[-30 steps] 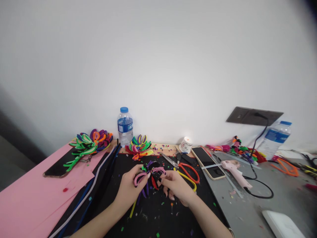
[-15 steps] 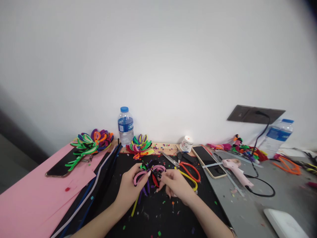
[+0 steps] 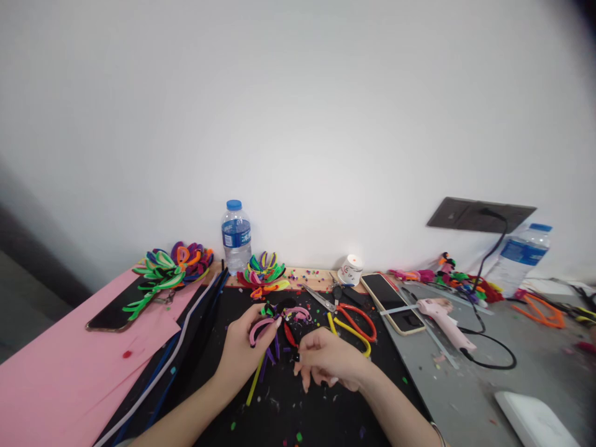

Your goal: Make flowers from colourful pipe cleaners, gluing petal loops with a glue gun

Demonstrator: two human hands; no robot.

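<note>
My left hand (image 3: 239,347) is closed around a bundle of bent pipe cleaners (image 3: 298,314) with pink loops, a red piece, and purple and yellow-green ends hanging below. My right hand (image 3: 331,355) is just to the right and lower, thumb and forefinger pinched at a black piece under the bundle's red part; whether this piece belongs to the bundle I cannot make out. Scissors (image 3: 357,324) with one red and one yellow handle lie open beyond my right hand. Under both hands is a black mat (image 3: 205,397) strewn with coloured clippings.
Pipe cleaner flowers (image 3: 161,270) rest at the back left above a dark phone (image 3: 116,305). A water bottle (image 3: 236,239), a smaller flower (image 3: 263,272) and a paper cup (image 3: 350,270) stand along the wall. Rightward are another phone (image 3: 395,304) and a corded pink glue gun (image 3: 447,323).
My right hand has moved down and slightly away from the bundle, its fingers still pinched. My left hand and the bundle have barely shifted.
</note>
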